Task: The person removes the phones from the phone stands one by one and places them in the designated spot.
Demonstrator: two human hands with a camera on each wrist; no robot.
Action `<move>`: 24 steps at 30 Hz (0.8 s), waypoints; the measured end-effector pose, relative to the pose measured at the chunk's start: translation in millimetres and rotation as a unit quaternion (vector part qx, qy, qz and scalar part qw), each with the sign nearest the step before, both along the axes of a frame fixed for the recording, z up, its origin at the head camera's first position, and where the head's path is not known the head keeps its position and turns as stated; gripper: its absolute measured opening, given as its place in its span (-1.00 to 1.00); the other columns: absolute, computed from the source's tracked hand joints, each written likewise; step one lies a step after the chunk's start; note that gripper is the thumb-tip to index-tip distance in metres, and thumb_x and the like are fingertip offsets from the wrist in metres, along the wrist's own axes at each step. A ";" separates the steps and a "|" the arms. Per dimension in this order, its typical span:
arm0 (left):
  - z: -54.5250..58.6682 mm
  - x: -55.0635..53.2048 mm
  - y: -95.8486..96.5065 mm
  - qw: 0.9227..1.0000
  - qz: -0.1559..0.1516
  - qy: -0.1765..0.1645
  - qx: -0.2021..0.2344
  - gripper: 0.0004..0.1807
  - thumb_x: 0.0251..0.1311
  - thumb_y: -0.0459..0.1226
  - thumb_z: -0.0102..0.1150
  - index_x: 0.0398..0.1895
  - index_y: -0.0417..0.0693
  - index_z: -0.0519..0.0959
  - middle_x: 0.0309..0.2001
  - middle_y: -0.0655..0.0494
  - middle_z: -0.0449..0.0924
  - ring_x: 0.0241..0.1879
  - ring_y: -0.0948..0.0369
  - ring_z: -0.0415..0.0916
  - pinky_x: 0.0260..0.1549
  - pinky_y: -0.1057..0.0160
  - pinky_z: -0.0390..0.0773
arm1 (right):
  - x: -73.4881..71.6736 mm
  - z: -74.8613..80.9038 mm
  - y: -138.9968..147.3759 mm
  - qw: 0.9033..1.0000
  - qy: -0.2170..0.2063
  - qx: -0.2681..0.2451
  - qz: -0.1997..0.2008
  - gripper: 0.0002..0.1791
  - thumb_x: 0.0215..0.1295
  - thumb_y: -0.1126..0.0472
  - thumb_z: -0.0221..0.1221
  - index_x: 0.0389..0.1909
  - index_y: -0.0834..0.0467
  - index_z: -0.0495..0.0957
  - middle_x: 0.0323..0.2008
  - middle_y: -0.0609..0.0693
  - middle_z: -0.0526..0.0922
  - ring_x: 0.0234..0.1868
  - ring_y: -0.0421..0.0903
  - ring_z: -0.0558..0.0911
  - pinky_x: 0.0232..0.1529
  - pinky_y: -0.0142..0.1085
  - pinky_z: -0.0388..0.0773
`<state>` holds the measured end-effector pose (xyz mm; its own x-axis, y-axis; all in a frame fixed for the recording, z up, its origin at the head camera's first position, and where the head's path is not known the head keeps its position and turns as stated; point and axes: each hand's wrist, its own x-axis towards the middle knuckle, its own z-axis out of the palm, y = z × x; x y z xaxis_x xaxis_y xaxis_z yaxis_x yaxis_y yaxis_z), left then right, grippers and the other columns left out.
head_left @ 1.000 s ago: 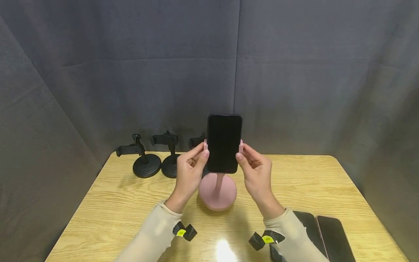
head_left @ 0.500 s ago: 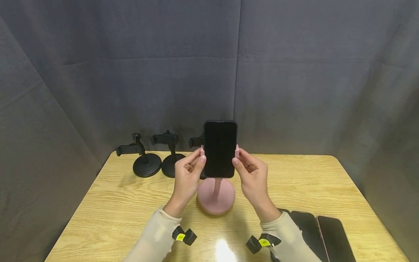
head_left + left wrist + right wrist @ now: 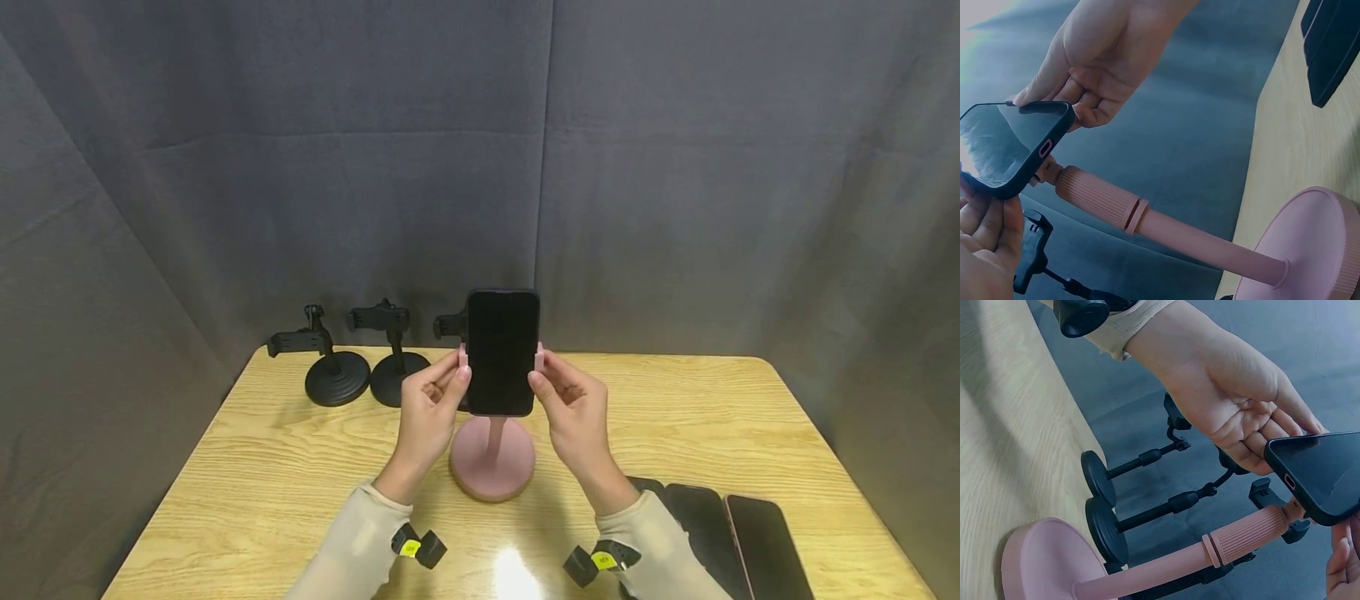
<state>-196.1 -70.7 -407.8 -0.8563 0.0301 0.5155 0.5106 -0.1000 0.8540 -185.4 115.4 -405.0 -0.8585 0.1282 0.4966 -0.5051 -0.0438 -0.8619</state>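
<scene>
A black phone point(image 3: 502, 352) stands upright, screen towards me, in the clamp of a pink phone stand point(image 3: 492, 460). My left hand point(image 3: 429, 410) pinches the clamp's left end with thumb and fingers at the phone's edge. On the opposite edge, my right hand point(image 3: 581, 418) pinches the right end the same way. In the left wrist view, the phone's dark case point(image 3: 1054, 134) shows its charging port, with the ribbed pink pole point(image 3: 1100, 195) behind and below it. Most of the clamp is hidden behind the phone.
Black phone stands point(image 3: 337, 379) line the back left of the wooden table point(image 3: 285, 500), one partly hidden behind the held phone. Several dark phones point(image 3: 768, 546) lie at the front right, partly under the right sleeve point(image 3: 648, 533). A grey curtain point(image 3: 675, 208) hangs behind.
The pink stand with its phone has come lower in the head view, towards me and slightly left. Both hands have moved along with it, keeping their hold.
</scene>
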 end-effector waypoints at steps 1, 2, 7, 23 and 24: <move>-1.1 -0.2 -0.5 1.000 0.000 -0.002 -0.001 -0.61 0.39 -0.52 0.04 0.21 -0.63 0.43 0.22 -0.46 0.49 0.13 0.52 0.54 0.15 0.48 0.54 | -0.2 -1.1 -0.2 1.000 -0.003 0.000 0.001 -0.62 0.26 0.62 0.17 0.11 0.62 0.49 -0.20 -0.40 0.74 -0.20 -0.44 0.68 -0.09 -0.58 0.66; -2.4 -0.5 -1.1 1.000 -0.001 -0.003 -0.003 -0.61 0.39 -0.52 0.04 0.21 -0.63 0.43 0.22 -0.45 0.49 0.13 0.52 0.54 0.15 0.48 0.54 | -0.5 -2.3 -0.4 1.000 -0.005 0.001 0.003 -0.62 0.26 0.62 0.17 0.11 0.62 0.49 -0.20 -0.40 0.74 -0.19 -0.44 0.68 -0.09 -0.58 0.66; -7.3 -1.8 -4.0 1.000 -0.005 -0.008 -0.010 -0.62 0.41 -0.51 0.05 0.22 -0.60 0.44 0.22 -0.44 0.50 0.13 0.50 0.55 0.14 0.47 0.55 | -1.9 -6.2 -1.7 1.000 0.000 0.005 0.011 -0.61 0.26 0.63 0.16 0.12 0.63 0.48 -0.17 -0.40 0.74 -0.14 -0.45 0.70 -0.06 -0.57 0.66; -11.4 -6.2 -8.8 1.000 -0.006 -0.030 -0.007 -0.61 0.45 -0.47 0.03 0.25 -0.55 0.43 0.24 -0.41 0.51 0.16 0.50 0.54 0.16 0.47 0.54 | -5.7 -4.7 -2.2 0.998 -0.006 0.058 0.012 -0.67 0.30 0.54 0.20 0.08 0.53 0.55 -0.19 -0.39 0.71 -0.14 -0.41 0.69 -0.07 -0.56 0.65; -11.3 -6.7 -8.9 0.999 -0.006 -0.031 -0.007 -0.61 0.45 -0.47 0.03 0.25 -0.55 0.44 0.23 -0.41 0.51 0.15 0.50 0.55 0.16 0.47 0.54 | -6.6 -3.5 -1.7 0.998 -0.003 0.063 0.009 -0.69 0.31 0.53 0.20 0.06 0.52 0.56 -0.20 -0.39 0.71 -0.16 -0.41 0.69 -0.07 -0.56 0.64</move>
<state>-202.8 -79.6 -419.1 -0.8862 0.0465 0.4610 0.4557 -0.0933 0.8852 -192.1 113.7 -408.5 -0.8629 0.0500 0.5030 -0.5004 0.0561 -0.8640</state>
